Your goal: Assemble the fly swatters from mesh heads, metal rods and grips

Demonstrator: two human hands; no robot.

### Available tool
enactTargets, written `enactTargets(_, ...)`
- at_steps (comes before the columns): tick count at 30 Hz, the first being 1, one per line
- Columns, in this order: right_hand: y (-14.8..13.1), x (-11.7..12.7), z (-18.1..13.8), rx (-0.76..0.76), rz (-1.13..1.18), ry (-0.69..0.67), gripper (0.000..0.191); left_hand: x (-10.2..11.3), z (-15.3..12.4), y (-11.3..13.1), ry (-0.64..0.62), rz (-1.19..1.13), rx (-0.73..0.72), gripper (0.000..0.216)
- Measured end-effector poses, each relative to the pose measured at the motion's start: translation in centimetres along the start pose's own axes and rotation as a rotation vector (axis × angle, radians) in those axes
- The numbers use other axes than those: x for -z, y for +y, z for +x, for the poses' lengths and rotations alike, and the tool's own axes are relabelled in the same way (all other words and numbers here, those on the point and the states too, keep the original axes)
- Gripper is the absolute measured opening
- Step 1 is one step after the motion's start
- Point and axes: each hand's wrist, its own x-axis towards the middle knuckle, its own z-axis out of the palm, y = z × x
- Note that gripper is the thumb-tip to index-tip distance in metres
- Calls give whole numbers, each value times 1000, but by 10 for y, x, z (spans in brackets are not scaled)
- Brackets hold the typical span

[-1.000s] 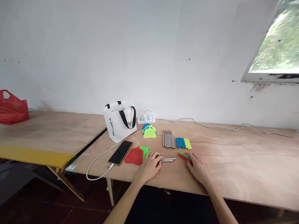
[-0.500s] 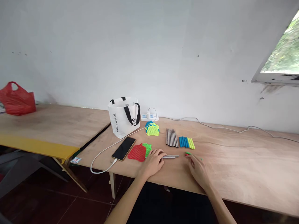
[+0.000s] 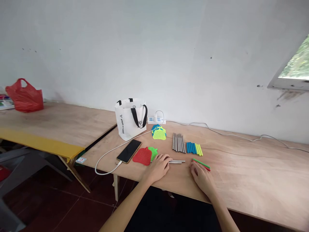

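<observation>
My left hand (image 3: 158, 168) rests low over the table, fingers curled on thin metal rods (image 3: 177, 161) whose ends stick out to the right between thumb and fingers. To its left lie a red fly swatter head (image 3: 142, 156) and a green one (image 3: 153, 153), both strawberry-shaped mesh. My right hand (image 3: 202, 176) has its fingers closed on a red tube (image 3: 206, 168), mostly hidden beneath them. Just beyond lies a green tube (image 3: 198, 161). Farther back are a row of grey metal rods (image 3: 179, 143), several blue tubes (image 3: 191, 148) and yellow tubes (image 3: 199, 149).
Yellow (image 3: 159, 133) and blue swatter heads lie near a power strip (image 3: 156, 120). A phone (image 3: 129, 151) with a white cable lies left, beside a white bag (image 3: 130, 124). Another table (image 3: 60, 125) bears a red plastic bag (image 3: 26, 98). A wall stands behind.
The green tube, mostly covered by my right hand before, now shows beyond the fingers, with the red tube's end beside it. My left hand stays on the rods. The view has shifted slightly left.
</observation>
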Motion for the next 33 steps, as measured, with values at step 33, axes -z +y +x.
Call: enactTargets(33,-4,-5,-4,118,-50,117,24,-6,1,-9,23,-36,-9,25)
